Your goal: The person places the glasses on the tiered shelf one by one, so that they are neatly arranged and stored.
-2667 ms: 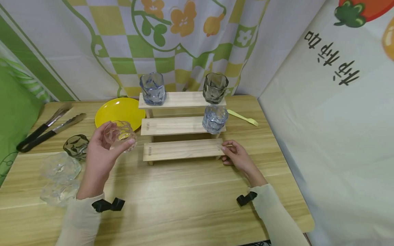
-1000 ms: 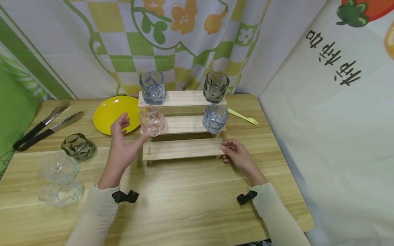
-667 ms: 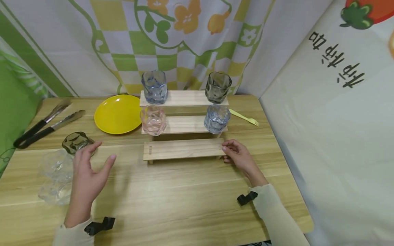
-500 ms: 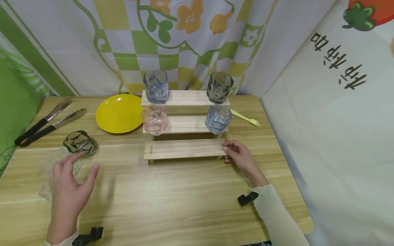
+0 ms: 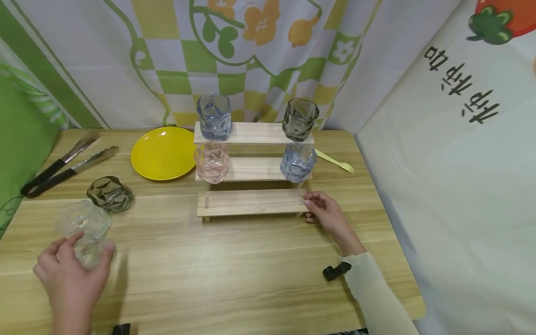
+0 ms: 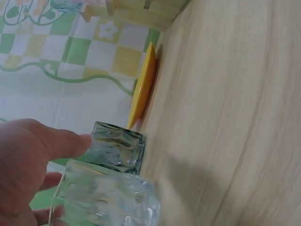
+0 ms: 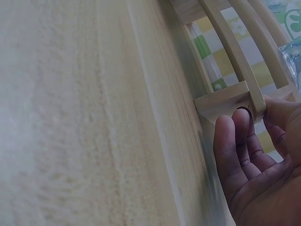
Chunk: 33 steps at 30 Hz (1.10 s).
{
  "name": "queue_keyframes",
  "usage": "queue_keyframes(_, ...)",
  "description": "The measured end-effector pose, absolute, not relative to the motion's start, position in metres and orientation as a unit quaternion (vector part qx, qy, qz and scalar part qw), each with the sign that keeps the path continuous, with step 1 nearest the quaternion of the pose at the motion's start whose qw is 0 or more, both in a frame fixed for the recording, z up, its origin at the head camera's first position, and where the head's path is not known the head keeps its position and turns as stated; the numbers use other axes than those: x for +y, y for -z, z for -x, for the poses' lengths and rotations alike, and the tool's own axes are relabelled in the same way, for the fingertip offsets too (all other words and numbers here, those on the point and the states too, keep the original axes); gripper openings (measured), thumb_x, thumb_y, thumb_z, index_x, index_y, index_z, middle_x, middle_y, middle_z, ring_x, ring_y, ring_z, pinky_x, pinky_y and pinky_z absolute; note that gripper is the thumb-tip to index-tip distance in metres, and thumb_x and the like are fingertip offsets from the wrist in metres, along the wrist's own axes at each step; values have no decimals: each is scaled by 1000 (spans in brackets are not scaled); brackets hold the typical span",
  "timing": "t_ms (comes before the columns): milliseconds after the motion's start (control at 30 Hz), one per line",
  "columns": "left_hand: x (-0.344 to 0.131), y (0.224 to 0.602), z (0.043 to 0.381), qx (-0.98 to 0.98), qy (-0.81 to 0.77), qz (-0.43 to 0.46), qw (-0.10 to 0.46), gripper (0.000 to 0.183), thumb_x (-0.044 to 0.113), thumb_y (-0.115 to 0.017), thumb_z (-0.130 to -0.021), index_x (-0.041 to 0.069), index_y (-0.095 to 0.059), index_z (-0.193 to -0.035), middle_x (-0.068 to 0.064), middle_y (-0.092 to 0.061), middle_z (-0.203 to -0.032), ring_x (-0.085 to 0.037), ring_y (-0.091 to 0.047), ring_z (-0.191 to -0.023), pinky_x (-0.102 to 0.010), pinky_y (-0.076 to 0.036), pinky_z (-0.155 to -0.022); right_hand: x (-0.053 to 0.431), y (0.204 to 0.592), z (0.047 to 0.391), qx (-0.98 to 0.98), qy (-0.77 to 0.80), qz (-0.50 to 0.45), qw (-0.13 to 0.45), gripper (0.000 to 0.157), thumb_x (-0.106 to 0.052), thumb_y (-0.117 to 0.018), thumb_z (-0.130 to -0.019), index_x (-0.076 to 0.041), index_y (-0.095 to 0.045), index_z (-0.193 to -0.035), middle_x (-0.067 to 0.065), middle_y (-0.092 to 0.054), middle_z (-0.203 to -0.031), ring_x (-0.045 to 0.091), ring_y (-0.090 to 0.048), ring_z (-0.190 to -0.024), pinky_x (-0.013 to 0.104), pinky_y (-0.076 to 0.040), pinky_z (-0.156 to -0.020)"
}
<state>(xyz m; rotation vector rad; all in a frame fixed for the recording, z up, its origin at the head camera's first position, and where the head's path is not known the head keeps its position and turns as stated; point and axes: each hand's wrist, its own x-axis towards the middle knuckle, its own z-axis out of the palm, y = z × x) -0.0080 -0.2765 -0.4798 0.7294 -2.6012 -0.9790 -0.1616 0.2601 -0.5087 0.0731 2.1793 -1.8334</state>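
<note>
My left hand (image 5: 71,274) reaches around the nearer clear glass (image 5: 89,251) at the table's left, thumb and fingers spread on either side of it. In the left wrist view that clear glass (image 6: 106,200) stands beside the fingers; firm contact cannot be made out. A second clear glass (image 5: 81,218) and a smoky grey glass (image 5: 110,195) stand just behind. My right hand (image 5: 327,214) pinches the right end of the lowest step of a three-tier wooden stand (image 5: 251,203). A pink glass (image 5: 212,163) and a blue glass (image 5: 298,163) sit on the middle tier.
On the top tier stand another blue glass (image 5: 215,118) and a grey glass (image 5: 299,120). A yellow plate (image 5: 163,153) lies left of the stand, black-handled tongs (image 5: 69,167) farther left. Right of the stand lies a pale yellow fork (image 5: 335,161). A patterned curtain (image 5: 251,60) hangs behind.
My left hand has set the pink glass on the middle tier's left end and let go. It has then moved left and down to the clear glasses. My right hand keeps its place.
</note>
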Motion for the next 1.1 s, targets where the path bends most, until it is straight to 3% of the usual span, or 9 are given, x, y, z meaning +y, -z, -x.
queue_keyframes(233,-266,489,11,-886,366,-176,223,57,3,-84,-79,-2,-59,-130,-27,-36,-139,-43,-26,-129,-57,-27,-96,259,509,161,756,637,-30,148,36,-21,-62,-104,3,-57,-129,16,-62,-114,23,-63,-82,35,-61,-73)
queue_keyframes(400,-261,492,15,-879,388,-111,255,57,-4,-86,-73,-3,-63,-125,-27,-41,-139,-40,-29,-132,-50,-26,-105,259,511,162,757,637,-30,146,36,-21,-62,-103,3,-57,-129,16,-63,-113,23,-63,-82,35,-61,-73)
queue_keyframes(533,-257,494,16,-871,405,-105,256,67,-3,-87,-72,-1,-59,-133,-25,-39,-145,-35,-28,-137,-49,-23,-112,258,511,162,756,637,-29,148,34,-22,-62,-103,1,-57,-128,15,-63,-115,24,-64,-82,36,-61,-73)
queue_keyframes(667,-255,499,16,-861,415,-154,252,83,4,-90,-72,3,-48,-145,-23,-35,-146,-31,-29,-135,-44,-23,-113,258,511,162,757,636,-26,148,34,-23,-62,-103,-1,-58,-128,14,-64,-116,23,-64,-82,36,-61,-72)
queue_keyframes(833,-251,505,16,-841,434,-214,243,91,10,-91,-74,8,-42,-151,-5,-38,-138,-26,-37,-123,-29,-31,-108,258,511,162,757,636,-24,146,32,-23,-63,-103,-3,-59,-127,13,-64,-113,23,-65,-82,35,-61,-71)
queue_keyframes(933,-249,507,19,-831,450,-218,242,88,9,-90,-76,9,-42,-150,5,-36,-135,-22,-39,-122,-25,-33,-108,258,511,162,756,638,-22,146,33,-24,-63,-103,-2,-59,-127,12,-64,-112,23,-65,-82,35,-61,-72)
queue_keyframes(1100,-241,507,24,-829,474,-188,229,86,3,-88,-77,6,-43,-149,-10,-42,-133,-23,-40,-124,-30,-31,-111,259,512,161,750,644,-28,149,34,-23,-63,-103,-1,-58,-128,13,-64,-111,22,-64,-81,36,-61,-72)
